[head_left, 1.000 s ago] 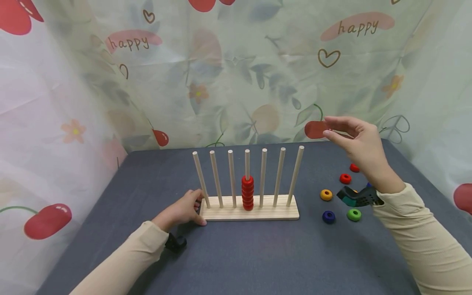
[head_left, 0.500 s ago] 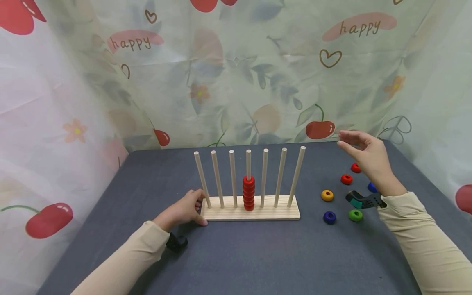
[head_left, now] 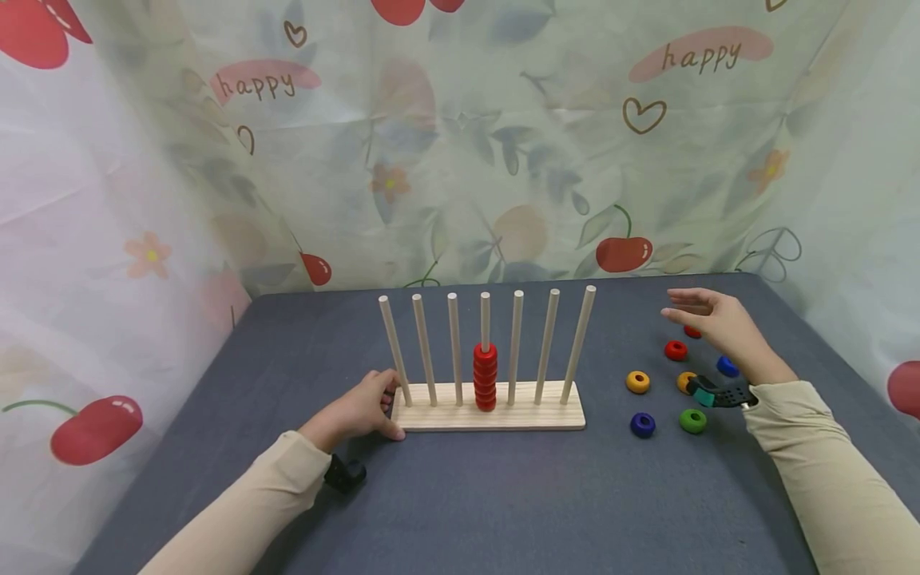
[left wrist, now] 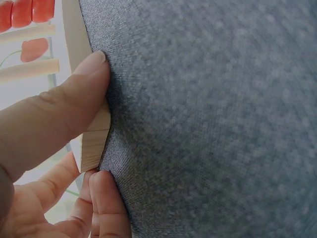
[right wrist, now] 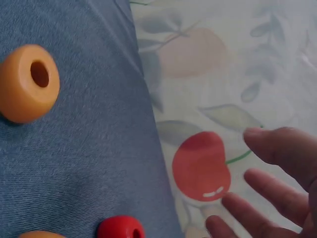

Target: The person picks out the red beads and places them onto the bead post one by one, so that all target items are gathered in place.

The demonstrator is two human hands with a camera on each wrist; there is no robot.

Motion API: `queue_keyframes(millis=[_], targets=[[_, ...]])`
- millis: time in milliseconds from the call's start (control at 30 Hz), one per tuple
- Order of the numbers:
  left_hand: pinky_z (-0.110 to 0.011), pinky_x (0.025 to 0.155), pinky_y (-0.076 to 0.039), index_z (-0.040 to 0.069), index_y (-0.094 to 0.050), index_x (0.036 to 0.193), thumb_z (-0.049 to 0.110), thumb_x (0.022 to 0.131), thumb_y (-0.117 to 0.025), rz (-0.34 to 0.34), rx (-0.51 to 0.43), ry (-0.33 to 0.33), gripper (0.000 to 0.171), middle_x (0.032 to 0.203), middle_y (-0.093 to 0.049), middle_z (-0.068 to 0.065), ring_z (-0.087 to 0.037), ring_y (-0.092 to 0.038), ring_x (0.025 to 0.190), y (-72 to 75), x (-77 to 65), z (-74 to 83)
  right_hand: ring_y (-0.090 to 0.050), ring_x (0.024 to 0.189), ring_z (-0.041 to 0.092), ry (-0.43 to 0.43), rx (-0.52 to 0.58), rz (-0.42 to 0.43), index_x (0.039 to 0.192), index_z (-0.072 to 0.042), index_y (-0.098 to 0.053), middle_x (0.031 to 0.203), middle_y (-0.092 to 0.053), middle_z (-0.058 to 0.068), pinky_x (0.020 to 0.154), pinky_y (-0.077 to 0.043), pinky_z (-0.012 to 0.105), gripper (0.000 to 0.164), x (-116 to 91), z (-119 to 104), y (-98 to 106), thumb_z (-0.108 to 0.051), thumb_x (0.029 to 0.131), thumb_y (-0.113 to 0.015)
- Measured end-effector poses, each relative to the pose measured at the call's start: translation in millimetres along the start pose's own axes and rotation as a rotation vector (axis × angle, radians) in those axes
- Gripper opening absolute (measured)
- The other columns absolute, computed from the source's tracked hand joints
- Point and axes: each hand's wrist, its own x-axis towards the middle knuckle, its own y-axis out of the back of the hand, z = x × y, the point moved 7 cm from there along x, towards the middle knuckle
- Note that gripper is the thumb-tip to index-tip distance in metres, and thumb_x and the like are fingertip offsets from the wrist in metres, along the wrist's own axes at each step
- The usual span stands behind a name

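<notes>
A wooden peg rack (head_left: 535, 415) with a row of upright pegs stands on the table. Red beads (head_left: 485, 377) are stacked on its middle peg; the other pegs are bare. My left hand (head_left: 359, 409) grips the rack's left end, and the left wrist view shows its thumb (left wrist: 74, 94) across the edge of the base. Over the loose beads at the right hovers my right hand (head_left: 729, 327), fingers apart and holding nothing. Nearest to it lie a red bead (head_left: 676, 350), a second red bead (head_left: 692, 331) partly hidden by the fingers, and a blue bead (head_left: 727, 366).
Closer to the front lie an orange bead (head_left: 637, 382), a dark blue bead (head_left: 643, 425) and a green bead (head_left: 693, 421). Another orange bead (head_left: 686, 382) is partly behind the wrist camera (head_left: 719, 394). A patterned curtain (head_left: 460, 160) hangs behind the dark table (head_left: 460, 503).
My right hand has moved right and down, from above the table's back edge to over the loose beads. The left hand has kept its grip on the rack.
</notes>
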Motion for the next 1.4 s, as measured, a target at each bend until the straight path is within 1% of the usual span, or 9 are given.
queue_keyframes(millis=[267,367,500,833,1033,1100,1200,1300,1400], targets=[[-0.034,0.08,-0.043,0.0,-0.051,0.111,0.0,0.061,-0.089,-0.018,-0.001,-0.045,0.063,0.105,-0.042,-0.015,-0.025,-0.046,0.092,1.0,-2.0,3.5,-0.044,0.127,0.042,-0.032,0.002,-0.075,0.145,-0.003,-0.039,0.143,-0.044,0.027,0.097,-0.039,0.056,0.078,6.3,18.3,-6.7,-0.058,0.091,-0.054],[-0.035,0.081,-0.044,0.0,-0.051,0.112,0.001,0.062,-0.089,-0.02,-0.001,-0.045,0.064,0.107,-0.042,-0.015,-0.025,-0.047,0.093,1.1,-1.7,3.0,-0.04,0.13,0.044,-0.04,-0.006,-0.099,0.144,-0.001,-0.039,0.145,-0.041,0.028,0.099,-0.036,0.058,0.077,8.1,23.2,-8.8,-0.055,0.092,-0.056],[-0.04,0.088,-0.044,0.001,-0.052,0.115,-0.002,0.061,-0.088,-0.012,-0.021,-0.01,0.065,0.111,-0.043,-0.015,-0.025,-0.048,0.098,0.2,0.5,-0.6,-0.039,0.129,0.044,-0.044,-0.024,-0.139,0.144,0.001,-0.039,0.144,-0.04,0.03,0.099,-0.036,0.056,0.075,9.4,27.4,-12.0,-0.05,0.093,-0.058],[-0.04,0.087,-0.045,0.0,-0.051,0.116,-0.002,0.061,-0.088,-0.012,-0.001,-0.015,0.066,0.111,-0.044,-0.015,-0.025,-0.049,0.098,-1.2,1.4,-1.2,-0.048,0.124,0.044,-0.017,-0.09,-0.251,0.14,0.008,-0.042,0.138,-0.046,0.032,0.095,-0.046,0.05,0.067,12.3,33.2,-20.4,-0.038,0.095,-0.06],[-0.041,0.088,-0.044,0.0,-0.051,0.115,-0.003,0.061,-0.088,-0.008,0.0,-0.005,0.066,0.111,-0.043,-0.015,-0.025,-0.049,0.098,-1.0,3.0,-2.3,-0.058,0.115,0.037,-0.023,-0.082,-0.286,0.137,0.01,-0.045,0.133,-0.053,0.03,0.098,-0.042,0.054,0.065,14.7,39.9,-23.0,-0.031,0.091,-0.067],[-0.041,0.089,-0.044,0.001,-0.051,0.116,-0.003,0.062,-0.088,-0.008,-0.002,0.001,0.066,0.111,-0.043,-0.015,-0.025,-0.049,0.098,-0.6,3.0,-2.3,-0.057,0.116,0.036,-0.027,-0.081,-0.301,0.136,0.01,-0.045,0.133,-0.052,0.03,0.099,-0.04,0.055,0.066,15.7,42.1,-24.2,-0.029,0.089,-0.069],[-0.041,0.089,-0.044,0.001,-0.051,0.117,-0.003,0.061,-0.088,-0.009,-0.002,0.001,0.066,0.112,-0.044,-0.015,-0.025,-0.049,0.099,-0.4,2.5,-1.5,-0.05,0.121,0.042,-0.03,-0.084,-0.32,0.135,0.01,-0.046,0.135,-0.05,0.031,0.101,-0.037,0.057,0.065,16.9,44.2,-26.1,-0.025,0.087,-0.072],[-0.041,0.089,-0.045,0.0,-0.05,0.117,-0.003,0.061,-0.088,-0.014,-0.003,-0.005,0.067,0.112,-0.044,-0.016,-0.025,-0.049,0.099,-0.9,1.6,-1.2,-0.045,0.124,0.046,-0.036,-0.086,-0.326,0.134,0.01,-0.048,0.135,-0.049,0.032,0.101,-0.037,0.057,0.063,17.3,44.8,-27.1,-0.023,0.087,-0.072],[-0.041,0.089,-0.044,0.0,-0.05,0.116,-0.003,0.061,-0.088,-0.015,-0.005,-0.007,0.067,0.111,-0.044,-0.016,-0.026,-0.049,0.098,-1.0,1.0,-1.1,-0.047,0.121,0.045,-0.044,-0.089,-0.32,0.133,0.009,-0.05,0.134,-0.049,0.033,0.098,-0.04,0.054,0.06,17.4,45.0,-27.4,-0.02,0.086,-0.073]])
